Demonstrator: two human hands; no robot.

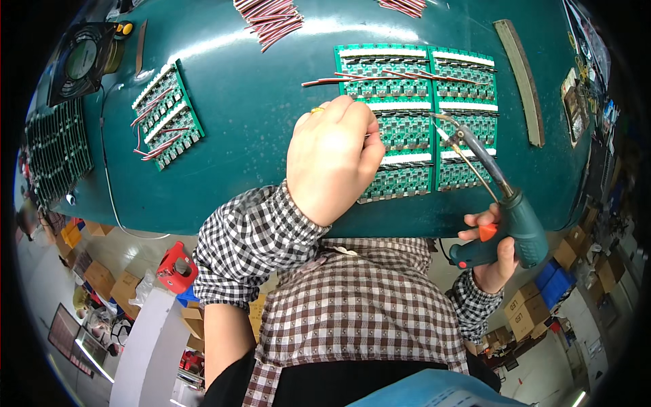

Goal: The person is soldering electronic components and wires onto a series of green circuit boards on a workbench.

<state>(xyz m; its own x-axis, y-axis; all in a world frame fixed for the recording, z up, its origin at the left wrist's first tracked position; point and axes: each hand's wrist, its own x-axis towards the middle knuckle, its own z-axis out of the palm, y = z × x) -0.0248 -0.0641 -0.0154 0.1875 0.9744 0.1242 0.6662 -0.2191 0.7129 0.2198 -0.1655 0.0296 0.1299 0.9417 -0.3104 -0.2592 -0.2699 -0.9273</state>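
Observation:
My left hand (332,157) is closed, its fingers pinched together over the left edge of a green circuit board panel (399,184). Whatever the fingertips hold is hidden beneath them. In my right hand (498,266) is a green soldering gun (525,227) with a red trigger. Its metal tip and thin feed tube reach up and left over a second circuit board panel (468,178), near the seam between the two panels. Red, black and white wires (322,82) lie across the upper rows of both panels.
On the left stand a smaller circuit board (193,129) with wires, a black fan (81,57) and a stack of dark boards (61,149). Bundles of wires (270,20) lie at the far edge. A curved strip (521,81) and tools (576,108) are on the right.

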